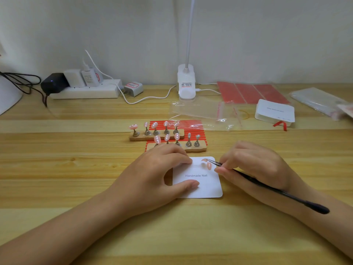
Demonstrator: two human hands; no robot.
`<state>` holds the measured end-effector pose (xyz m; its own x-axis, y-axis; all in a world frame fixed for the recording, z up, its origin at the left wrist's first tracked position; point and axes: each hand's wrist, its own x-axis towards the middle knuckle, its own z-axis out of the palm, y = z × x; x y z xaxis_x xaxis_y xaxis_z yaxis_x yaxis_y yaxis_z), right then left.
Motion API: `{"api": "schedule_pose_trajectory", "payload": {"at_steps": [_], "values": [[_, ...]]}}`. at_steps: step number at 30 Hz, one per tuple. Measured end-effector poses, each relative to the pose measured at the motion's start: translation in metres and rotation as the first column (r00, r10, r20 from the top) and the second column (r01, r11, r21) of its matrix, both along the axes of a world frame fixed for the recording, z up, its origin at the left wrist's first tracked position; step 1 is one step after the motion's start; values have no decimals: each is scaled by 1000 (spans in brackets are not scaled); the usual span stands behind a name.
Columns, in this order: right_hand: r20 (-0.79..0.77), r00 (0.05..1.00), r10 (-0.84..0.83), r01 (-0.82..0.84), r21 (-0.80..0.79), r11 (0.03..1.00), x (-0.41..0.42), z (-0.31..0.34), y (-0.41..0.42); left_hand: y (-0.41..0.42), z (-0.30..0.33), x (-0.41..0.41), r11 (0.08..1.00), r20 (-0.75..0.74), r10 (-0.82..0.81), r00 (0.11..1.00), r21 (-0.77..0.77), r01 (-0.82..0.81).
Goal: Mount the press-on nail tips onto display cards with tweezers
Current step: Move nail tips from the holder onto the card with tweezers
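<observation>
White "Handmade Nail" display card (200, 185) flat on wooden desk (76, 169). Left hand (160, 169) pins card's left edge, fingers relaxed, thumb flat on card. Right hand (254, 165) pinches black tweezers (248, 176); tips touch pink nail tip (204, 160) at card's top right, 2nd nail tip (209, 166) just beside it. Behind card: 2 wooden stands (156, 136), near stand partly hidden by left hand, 8 nail tips on pegs, 2 pegs bare. Farther behind card: red adhesive strips (191, 124), clear bags (200, 109), card stack (275, 113), lamp base (186, 83), power strip (86, 90).

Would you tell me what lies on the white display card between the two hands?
In the head view, two pink nail tips lie on the white card, between the left hand and right hand.
</observation>
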<state>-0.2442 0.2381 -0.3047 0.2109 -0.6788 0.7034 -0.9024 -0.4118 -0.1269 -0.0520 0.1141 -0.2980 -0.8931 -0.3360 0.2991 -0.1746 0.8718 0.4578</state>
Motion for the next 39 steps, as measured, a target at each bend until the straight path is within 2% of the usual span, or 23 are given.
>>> {"api": "schedule_pose_trajectory", "payload": {"at_steps": [13, 39], "values": [[-163, 986, 29, -26, 24, 999, -2, 2, 1, 0, 0, 0, 1000, -7, -4, 1000, -11, 4], [-226, 972, 66, -64, 13, 998, 3, 5, 0, 0, -1, 0, 1000, -12, -10, 1000, -18, 10]]}}
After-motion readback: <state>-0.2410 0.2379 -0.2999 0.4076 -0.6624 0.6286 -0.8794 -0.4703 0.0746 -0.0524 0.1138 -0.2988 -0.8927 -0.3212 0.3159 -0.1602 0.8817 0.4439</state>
